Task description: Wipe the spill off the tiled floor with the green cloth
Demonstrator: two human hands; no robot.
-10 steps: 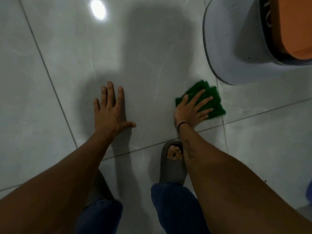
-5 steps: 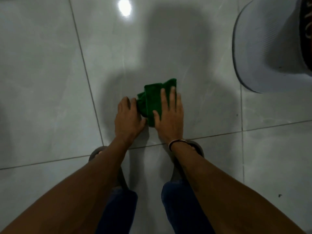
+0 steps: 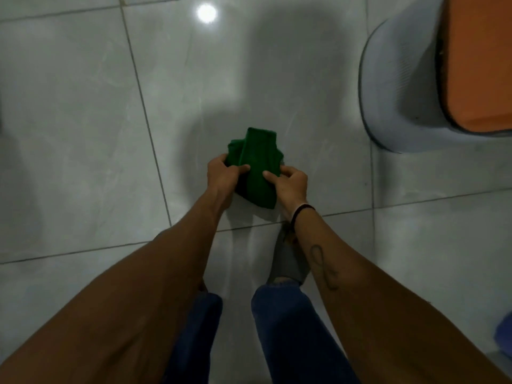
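Observation:
The green cloth (image 3: 257, 164) is bunched and folded, held just above the glossy grey tiled floor (image 3: 83, 134) in the middle of the view. My left hand (image 3: 224, 173) pinches its left side with thumb and fingers. My right hand (image 3: 291, 182), with a dark band at the wrist, grips the right side. The cloth's lower end hangs between my wrists. No spill shows on the tiles; only faint streaks and reflections.
A grey rounded base (image 3: 396, 87) with an orange panel (image 3: 479, 62) on it stands at the upper right. My grey slipper (image 3: 288, 264) and blue trouser legs (image 3: 288, 328) are below the hands. A ceiling light reflects off the floor (image 3: 206, 13).
A second ago my right hand pressed the cloth flat near the grey base and my left lay flat on the tile. The cloth moved left to the centre and both hands now lift it.

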